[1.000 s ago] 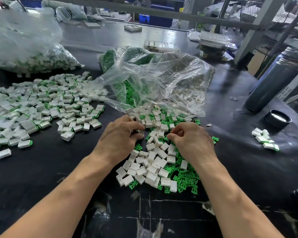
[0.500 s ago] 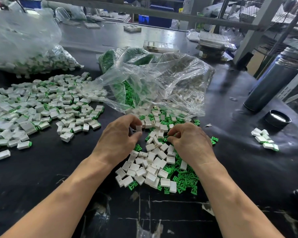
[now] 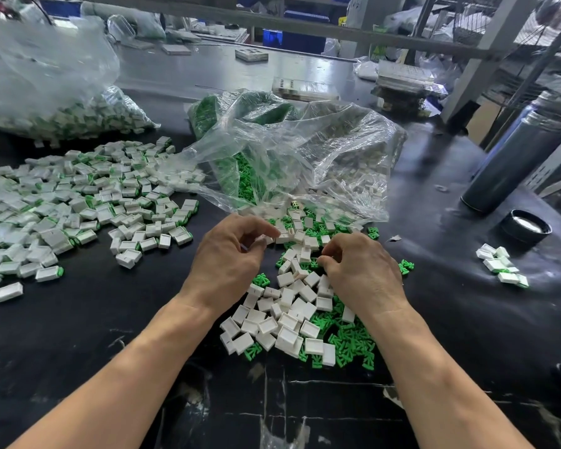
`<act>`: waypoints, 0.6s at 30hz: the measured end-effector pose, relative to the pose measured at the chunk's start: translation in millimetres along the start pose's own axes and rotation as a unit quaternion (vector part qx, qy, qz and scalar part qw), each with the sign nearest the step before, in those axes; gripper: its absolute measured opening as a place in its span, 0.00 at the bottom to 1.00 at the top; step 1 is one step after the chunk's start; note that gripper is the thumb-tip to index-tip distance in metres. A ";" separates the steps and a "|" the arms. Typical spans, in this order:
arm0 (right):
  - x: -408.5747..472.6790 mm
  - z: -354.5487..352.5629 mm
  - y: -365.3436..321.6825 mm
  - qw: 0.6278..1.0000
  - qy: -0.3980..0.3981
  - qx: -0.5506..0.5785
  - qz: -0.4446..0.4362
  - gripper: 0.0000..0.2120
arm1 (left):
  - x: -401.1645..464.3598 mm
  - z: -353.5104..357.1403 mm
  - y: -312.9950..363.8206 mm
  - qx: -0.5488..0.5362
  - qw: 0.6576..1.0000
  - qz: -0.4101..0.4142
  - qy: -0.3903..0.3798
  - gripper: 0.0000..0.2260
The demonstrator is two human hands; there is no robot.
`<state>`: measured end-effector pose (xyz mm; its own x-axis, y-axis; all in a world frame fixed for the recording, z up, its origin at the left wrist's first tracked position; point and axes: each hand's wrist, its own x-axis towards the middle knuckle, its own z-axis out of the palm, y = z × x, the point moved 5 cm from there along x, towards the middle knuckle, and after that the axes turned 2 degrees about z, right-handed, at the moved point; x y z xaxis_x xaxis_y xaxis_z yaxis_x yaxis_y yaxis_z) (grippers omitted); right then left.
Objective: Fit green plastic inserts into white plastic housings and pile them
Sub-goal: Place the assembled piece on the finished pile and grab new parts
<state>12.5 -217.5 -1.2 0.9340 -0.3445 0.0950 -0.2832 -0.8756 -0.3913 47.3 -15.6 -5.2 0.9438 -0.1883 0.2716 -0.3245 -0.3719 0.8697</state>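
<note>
Left hand (image 3: 230, 254) hovered over the black worktable (image 3: 94, 319), fingers curled, thumb and forefinger apparently pinching a small white rectangular plastic housing (image 3: 266, 238); blurred, hard to confirm. Right hand (image 3: 360, 270) was clenched low on the loose heap of white housings (image 3: 282, 319) and green plastic inserts (image 3: 347, 345); its contents were hidden. Pile of assembled white-and-green pieces (image 3: 78, 205) lay at left, the crumpled clear plastic bag (image 3: 305, 157) behind.
</note>
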 end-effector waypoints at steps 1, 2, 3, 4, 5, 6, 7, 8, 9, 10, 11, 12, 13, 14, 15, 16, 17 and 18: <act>0.2 0.2 0.3 1.000 -0.001 -0.003 0.002 0.05 | -0.4 -0.3 0.4 -0.002 1.000 0.000 0.003 0.10; 0.5 0.3 0.3 1.000 -0.003 -0.004 0.003 0.05 | -0.7 -0.6 1.0 -0.006 1.000 -0.001 0.007 0.10; 0.6 0.4 0.4 1.000 -0.005 -0.005 0.005 0.05 | -0.8 -0.9 1.7 -0.009 1.000 -0.003 0.010 0.10; 0.4 0.4 0.3 1.000 -0.006 -0.005 0.006 0.05 | -0.9 -1.1 2.2 -0.010 1.000 -0.004 0.012 0.10; 0.3 0.4 0.0 1.000 -0.008 -0.007 0.007 0.05 | -0.9 -1.1 2.9 -0.005 1.000 -0.006 0.013 0.10; 0.0 0.1 0.0 1.000 -0.010 -0.010 0.008 0.05 | -0.8 -0.9 3.5 0.003 1.000 -0.006 0.015 0.10; 0.0 0.1 -0.3 1.000 -0.012 -0.014 0.008 0.05 | -0.8 -0.9 3.9 0.010 1.000 -0.006 0.015 0.10; -0.2 0.1 -0.5 1.000 -0.016 -0.017 0.008 0.04 | -0.7 -0.6 4.2 0.015 1.000 -0.007 0.015 0.10; -0.5 0.2 -0.9 1.000 -0.020 -0.019 0.008 0.04 | -0.8 -0.3 4.5 0.017 1.000 -0.008 0.014 0.10; -0.6 0.3 -1.3 1.000 -0.022 -0.021 0.007 0.03 | -1.0 -0.2 4.5 0.016 1.000 -0.008 0.013 0.10; -0.7 0.2 -1.5 0.999 -0.023 -0.020 0.006 0.03 | -1.2 0.0 4.5 0.015 1.000 -0.008 0.012 0.09; -0.7 0.2 -1.7 1.000 -0.023 -0.019 0.006 0.03 | -1.4 0.5 4.7 0.015 1.000 -0.007 0.010 0.09; -0.5 0.2 -1.7 1.000 -0.023 -0.018 0.006 0.04 | -1.5 1.0 4.9 0.016 1.000 -0.006 0.008 0.09; -0.7 0.2 -1.5 1.000 -0.025 -0.016 0.008 0.04 | -1.7 1.3 5.0 0.018 1.000 -0.006 0.007 0.09; -0.6 0.1 -1.5 0.999 -0.027 -0.015 0.010 0.05 | -1.8 1.5 4.9 0.018 1.000 -0.005 0.009 0.09; -0.8 0.0 -1.6 0.999 -0.029 -0.012 0.012 0.05 | -1.8 1.6 4.5 0.018 1.000 -0.005 0.010 0.09; -1.0 -0.1 -1.9 0.999 -0.032 -0.009 0.013 0.06 | -1.9 1.6 4.0 0.017 1.000 -0.005 0.011 0.09; -1.4 -0.2 -2.1 0.999 -0.034 -0.004 0.014 0.07 | -1.9 1.5 3.5 0.017 1.000 -0.005 0.012 0.09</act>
<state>11.7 -215.3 -0.4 0.9383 -0.3450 0.0227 -0.3100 -0.8688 -0.3862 44.3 -17.9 -3.3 0.9479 -0.1627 0.2741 -0.3174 -0.4039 0.8580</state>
